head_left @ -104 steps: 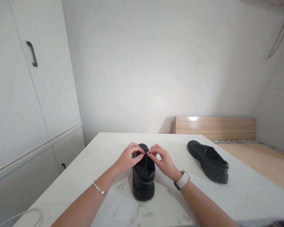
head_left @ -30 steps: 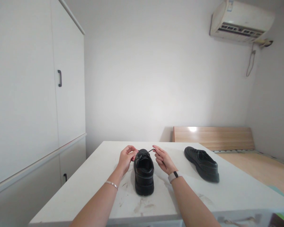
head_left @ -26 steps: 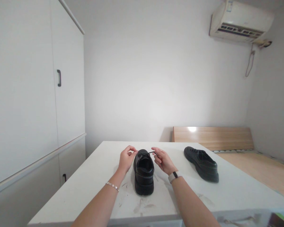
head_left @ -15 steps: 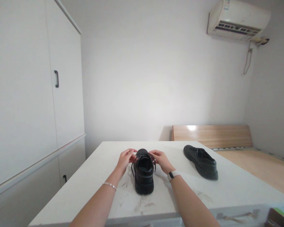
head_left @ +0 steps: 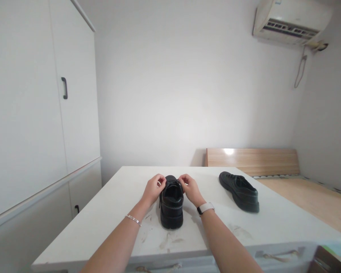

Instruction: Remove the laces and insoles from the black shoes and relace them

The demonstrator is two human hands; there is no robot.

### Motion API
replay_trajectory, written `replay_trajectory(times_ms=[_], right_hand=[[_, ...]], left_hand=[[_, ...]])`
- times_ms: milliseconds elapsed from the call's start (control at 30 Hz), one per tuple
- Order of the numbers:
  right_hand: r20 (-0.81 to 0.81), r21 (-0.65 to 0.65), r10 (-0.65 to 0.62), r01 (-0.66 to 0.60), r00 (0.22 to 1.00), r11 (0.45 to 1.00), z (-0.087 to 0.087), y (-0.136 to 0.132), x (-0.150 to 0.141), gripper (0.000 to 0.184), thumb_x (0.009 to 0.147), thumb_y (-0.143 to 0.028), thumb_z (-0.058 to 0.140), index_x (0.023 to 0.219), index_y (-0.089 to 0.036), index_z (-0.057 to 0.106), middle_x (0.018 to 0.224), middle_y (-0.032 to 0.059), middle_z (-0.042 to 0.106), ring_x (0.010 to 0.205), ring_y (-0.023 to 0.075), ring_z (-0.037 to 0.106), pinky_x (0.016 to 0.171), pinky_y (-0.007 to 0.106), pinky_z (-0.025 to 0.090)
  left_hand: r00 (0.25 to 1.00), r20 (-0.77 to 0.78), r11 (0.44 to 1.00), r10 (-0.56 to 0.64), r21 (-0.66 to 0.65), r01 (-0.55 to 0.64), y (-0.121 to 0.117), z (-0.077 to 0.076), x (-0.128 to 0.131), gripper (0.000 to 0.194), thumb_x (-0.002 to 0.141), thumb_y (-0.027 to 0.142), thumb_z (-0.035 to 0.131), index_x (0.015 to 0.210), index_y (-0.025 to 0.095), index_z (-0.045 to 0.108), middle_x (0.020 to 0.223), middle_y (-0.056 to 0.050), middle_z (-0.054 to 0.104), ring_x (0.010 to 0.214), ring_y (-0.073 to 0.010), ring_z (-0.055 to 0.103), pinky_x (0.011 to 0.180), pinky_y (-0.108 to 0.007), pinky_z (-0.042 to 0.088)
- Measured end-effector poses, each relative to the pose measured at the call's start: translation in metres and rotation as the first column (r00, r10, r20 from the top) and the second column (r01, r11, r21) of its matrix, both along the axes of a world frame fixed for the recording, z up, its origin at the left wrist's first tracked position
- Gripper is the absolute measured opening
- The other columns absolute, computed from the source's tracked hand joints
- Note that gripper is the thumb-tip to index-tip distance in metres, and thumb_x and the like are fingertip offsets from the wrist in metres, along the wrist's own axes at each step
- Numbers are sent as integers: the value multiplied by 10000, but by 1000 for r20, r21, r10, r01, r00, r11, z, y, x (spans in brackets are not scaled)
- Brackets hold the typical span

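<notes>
A black lace-up shoe [head_left: 171, 204] stands on the white table [head_left: 108, 212], heel toward me. My left hand [head_left: 154, 188] is closed at the shoe's left side, its fingers pinching the black shoelace. On the right side my right hand [head_left: 189, 187] pinches the lace the same way. Both hands sit close together above the shoe's tongue. The lace itself is mostly hidden by my fingers. A bracelet is on my left wrist and a white watch on my right.
A second black shoe [head_left: 239, 191] lies on the table to the right. White wardrobe doors [head_left: 39, 98] stand on the left. A wooden bed frame [head_left: 252, 161] is behind the table, an air conditioner [head_left: 291, 21] high on the wall.
My hands pulled the lace ends apart, then came back together over the shoe's tongue. The camera view has lifted, showing more of the wall.
</notes>
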State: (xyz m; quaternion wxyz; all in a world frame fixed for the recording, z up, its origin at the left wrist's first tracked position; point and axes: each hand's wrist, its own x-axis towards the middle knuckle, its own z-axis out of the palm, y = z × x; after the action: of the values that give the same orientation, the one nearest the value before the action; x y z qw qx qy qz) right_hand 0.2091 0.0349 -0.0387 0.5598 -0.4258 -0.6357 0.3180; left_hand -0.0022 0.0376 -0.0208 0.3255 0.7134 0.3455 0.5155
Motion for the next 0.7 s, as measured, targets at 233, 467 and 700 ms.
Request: replay_trajectory(times_ms=[233,467,700], right_hand=[[-25,-4,83,-83,996,997,6,-5,3,266,990,-338,613,1186,-158,609,1055,54,664,807,171,668,685,331,590],[-36,-72,186,-188,982,980,4,-8,14,216,980,-326,631,1098,-145,642,1022,46,676,812,171,672,708,339,589],[-101,-3,128,-129,987,992,3,-4,13,236,978,-327,632,1138,-153,634,1094,62,667,897,198,671,775,381,585]], left_hand=[[997,78,1000,-10,21,9,3,-1,7,270,966,332,625,1171,157,621,1113,-67,674,923,-203,678,809,-401,585],[987,56,981,-151,-117,156,7,-11,-12,234,955,319,644,1113,146,645,1088,-62,685,910,-198,683,802,-394,588],[965,186,969,-185,-132,211,6,-2,-18,246,959,321,637,1135,150,639,1123,-69,678,945,-207,679,822,-405,585]])
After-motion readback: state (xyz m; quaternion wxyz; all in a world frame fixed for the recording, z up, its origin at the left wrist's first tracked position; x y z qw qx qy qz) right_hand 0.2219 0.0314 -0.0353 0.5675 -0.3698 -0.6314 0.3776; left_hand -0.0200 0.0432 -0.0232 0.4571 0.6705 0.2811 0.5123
